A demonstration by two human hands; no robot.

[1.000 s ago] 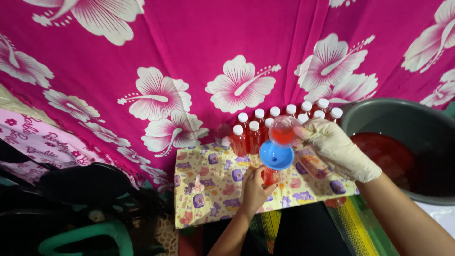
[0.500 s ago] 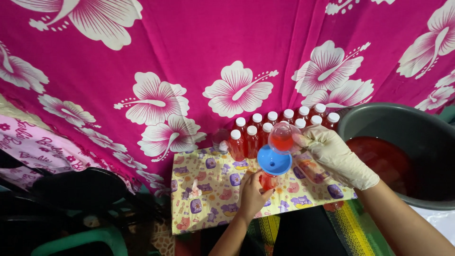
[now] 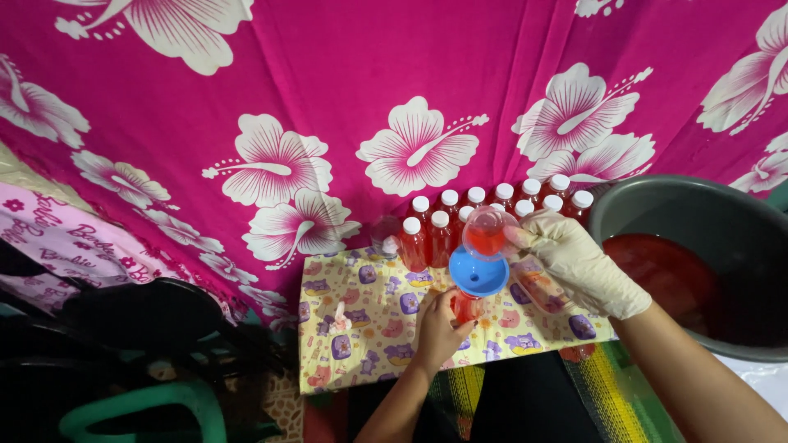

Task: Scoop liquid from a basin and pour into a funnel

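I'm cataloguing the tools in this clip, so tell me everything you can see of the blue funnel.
The blue funnel looks like smooth plastic, with a wide round bowl narrowing downward. It sits upright in the mouth of a small bottle partly filled with red liquid, which the left hand grips on the patterned yellow cloth. Its spout is hidden. The gloved right hand tips a small clear cup of red liquid just above its rim; whether they touch is unclear.

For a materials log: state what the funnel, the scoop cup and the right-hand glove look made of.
Funnel: blue plastic, smooth, opaque. Cup: clear plastic, probably; red liquid shows through. Glove on right hand: thin cream latex or similar, wrinkled.
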